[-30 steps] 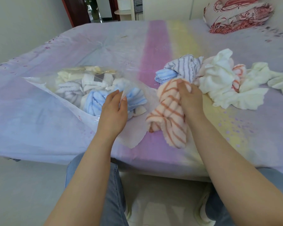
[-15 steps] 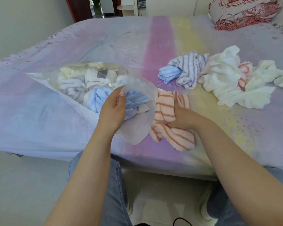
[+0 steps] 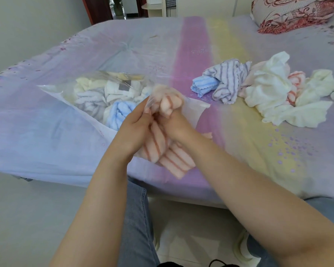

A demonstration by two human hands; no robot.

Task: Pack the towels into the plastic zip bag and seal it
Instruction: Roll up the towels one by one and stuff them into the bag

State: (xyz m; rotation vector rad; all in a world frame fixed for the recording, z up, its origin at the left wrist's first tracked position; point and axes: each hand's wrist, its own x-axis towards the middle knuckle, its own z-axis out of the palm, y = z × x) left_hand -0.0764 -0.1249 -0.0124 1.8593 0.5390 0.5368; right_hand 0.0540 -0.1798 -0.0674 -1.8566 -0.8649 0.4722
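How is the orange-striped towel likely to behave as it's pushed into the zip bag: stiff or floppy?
Probably floppy: the orange-striped towel bends and bunches where the right hand grips it, and its free end droops over the bed edge. It looks light for its size, since one hand carries it. The plastic zip bag seems limp too, as the left hand holds its mouth open.

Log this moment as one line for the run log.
step: inserting towel | right hand: grips orange-striped towel | left hand: holds zip bag mouth open | pile: unpacked | seal: open

Soft daylight, motion-blurred centre, wide-angle bowing
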